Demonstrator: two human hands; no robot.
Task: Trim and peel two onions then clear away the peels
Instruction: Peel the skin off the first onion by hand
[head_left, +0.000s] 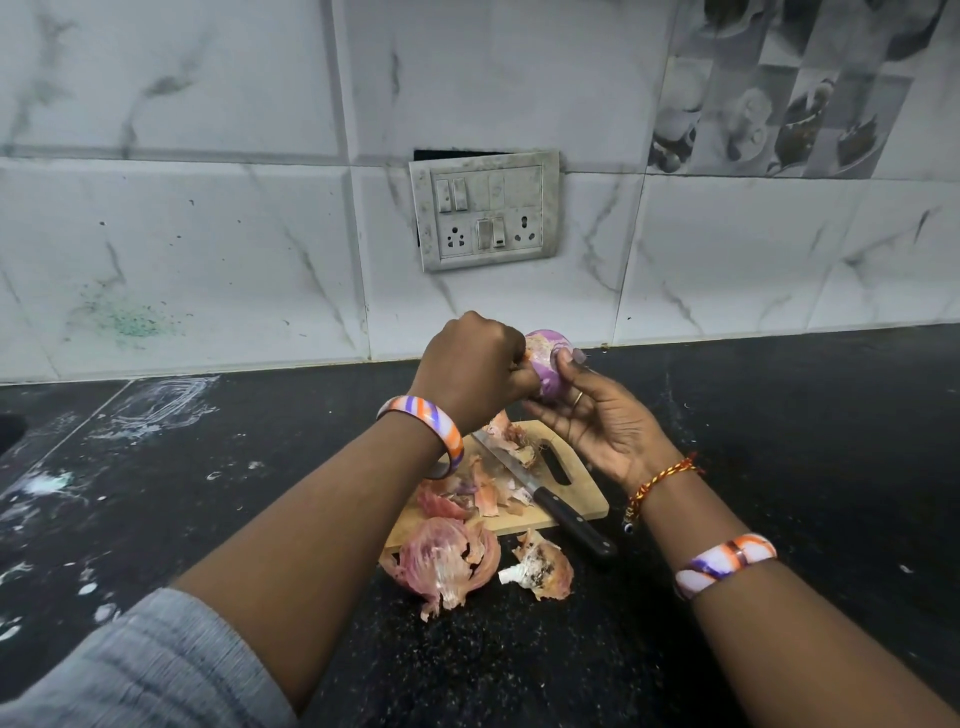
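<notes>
White marble-patterned wall tiles (208, 234) fill the upper half of the view, with a grimy switch and socket panel (485, 210) set into them near the centre. Below runs a black speckled countertop (779, 441) marked with pale smears on its left side.

Both hands are raised above the counter, meeting around a purple onion (548, 366) held in the air in front of the wall's lower edge. The right hand (597, 421) cradles the onion from below and the right, palm facing up and left, with its thumb pressed against the onion's side. The left hand (478, 364) is curled with its fingers bent in against the onion's left side, pinching at the skin there; the fingertips themselves are hidden behind the knuckles. Each wrist wears an orange, purple and white striped bangle, and the right wrist also has a red and yellow thread. A grey sleeve (130, 670) covers the left upper arm.

Beneath the hands lies a wooden cutting board (582, 496), partly hidden by the left forearm. A knife (540, 493) with a black handle rests diagonally across it, handle jutting over the near right edge. Papery pink and orange onion peels (447, 561) are scattered on the board and spill onto the counter in front of it.
</notes>
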